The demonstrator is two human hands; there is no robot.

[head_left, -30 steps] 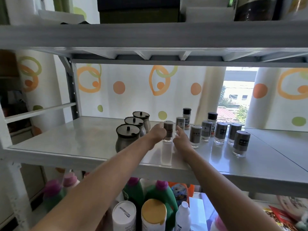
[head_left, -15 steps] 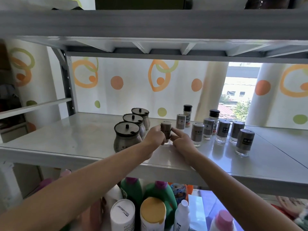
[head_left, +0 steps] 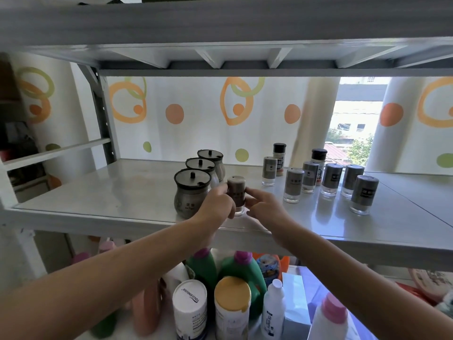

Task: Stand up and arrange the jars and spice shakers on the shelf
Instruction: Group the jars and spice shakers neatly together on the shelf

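A grey spice shaker (head_left: pixel 236 190) with a clear base stands upright near the front of the shelf (head_left: pixel 117 195). My left hand (head_left: pixel 215 208) grips it from the left and my right hand (head_left: pixel 263 208) holds it from the right. Just left of it, three round metal jars (head_left: pixel 191 192) with dark lids stand in a diagonal row running back. To the right, several more grey shakers (head_left: pixel 293 185) stand upright, along with two taller black-capped bottles (head_left: pixel 279 159) behind them.
The shelf above (head_left: pixel 220 25) hangs low over the work area. A grey upright post (head_left: pixel 103 119) stands at the back left. Below the shelf stand detergent bottles (head_left: pixel 242 268) and white canisters (head_left: pixel 190 307). A patterned curtain and a window lie behind.
Both hands drew the shaker toward the shelf's front edge, beside the nearest jar. The right hand, first resting beside it, now holds it too. The camera tilted down slightly.
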